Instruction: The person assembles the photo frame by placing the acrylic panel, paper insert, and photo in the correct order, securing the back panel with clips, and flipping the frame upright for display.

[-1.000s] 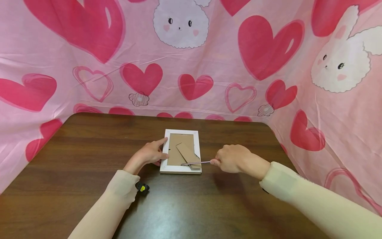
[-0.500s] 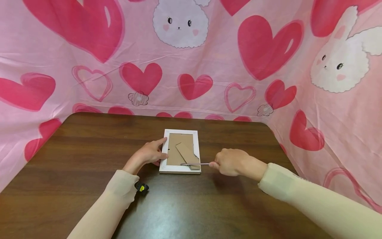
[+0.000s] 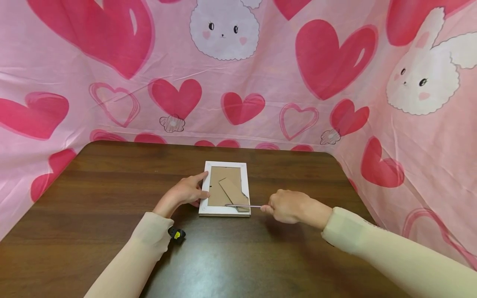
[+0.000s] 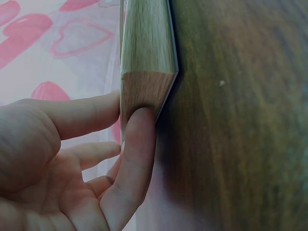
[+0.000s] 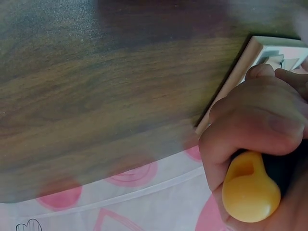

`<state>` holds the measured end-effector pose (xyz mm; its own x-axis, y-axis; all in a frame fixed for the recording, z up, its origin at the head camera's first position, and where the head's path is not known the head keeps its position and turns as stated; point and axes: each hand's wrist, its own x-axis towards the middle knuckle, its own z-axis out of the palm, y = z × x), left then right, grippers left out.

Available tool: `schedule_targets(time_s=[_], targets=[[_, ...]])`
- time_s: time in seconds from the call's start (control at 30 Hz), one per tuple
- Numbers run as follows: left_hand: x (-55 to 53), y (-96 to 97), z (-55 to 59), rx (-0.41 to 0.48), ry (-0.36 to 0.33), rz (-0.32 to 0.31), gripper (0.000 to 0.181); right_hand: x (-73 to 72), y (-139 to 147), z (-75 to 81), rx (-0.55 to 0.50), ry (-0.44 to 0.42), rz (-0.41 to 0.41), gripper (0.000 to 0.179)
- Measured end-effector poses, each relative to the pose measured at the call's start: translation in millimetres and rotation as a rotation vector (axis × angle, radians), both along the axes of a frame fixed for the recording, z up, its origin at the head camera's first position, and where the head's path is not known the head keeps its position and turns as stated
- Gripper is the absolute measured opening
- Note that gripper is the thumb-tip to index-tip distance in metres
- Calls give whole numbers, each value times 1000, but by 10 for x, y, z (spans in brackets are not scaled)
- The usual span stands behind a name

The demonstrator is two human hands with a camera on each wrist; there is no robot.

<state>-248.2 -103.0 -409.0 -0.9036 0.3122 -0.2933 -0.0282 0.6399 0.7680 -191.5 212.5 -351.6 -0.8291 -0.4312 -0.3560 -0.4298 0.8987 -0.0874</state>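
A white picture frame (image 3: 244, 174) lies face down on the table, showing its brown backing board (image 3: 226, 173). A stand leg (image 3: 235, 193) of the same brown lies slanted across that board. My left hand (image 3: 186, 191) holds the frame's left edge; the left wrist view shows a bent finger (image 4: 139, 139) against the wooden side. My right hand (image 3: 290, 206) grips a screwdriver (image 3: 251, 206), whose yellow handle end (image 5: 251, 195) shows in the right wrist view. Its shaft crosses over the leg's lower end, with the tip at the backing board's lower edge.
The dark wooden table (image 3: 112, 186) extends around the frame on all sides. Behind it and along both sides hangs a pink cloth (image 3: 261, 74) printed with hearts and rabbits. A black strap device (image 3: 177, 234) is at my left wrist.
My right hand has dropped slightly, bringing the screwdriver's shaft closer to level. Its tip stays at the same edge, and my left hand keeps its hold on the frame.
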Motion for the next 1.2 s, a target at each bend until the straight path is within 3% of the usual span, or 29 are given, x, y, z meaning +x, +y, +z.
schedule_targets(time_s=[0.43,0.8,1.2], targets=[[-4,10,17,-9,-4,2,84,67,-10,-62,2,-2,-35,53],[24,1,16,21,-3,-1,84,85,-2,-8,-16,13,-34,45],[24,-6,8,42,-11,8,84,-108,278,113,-167,108,-82,44]])
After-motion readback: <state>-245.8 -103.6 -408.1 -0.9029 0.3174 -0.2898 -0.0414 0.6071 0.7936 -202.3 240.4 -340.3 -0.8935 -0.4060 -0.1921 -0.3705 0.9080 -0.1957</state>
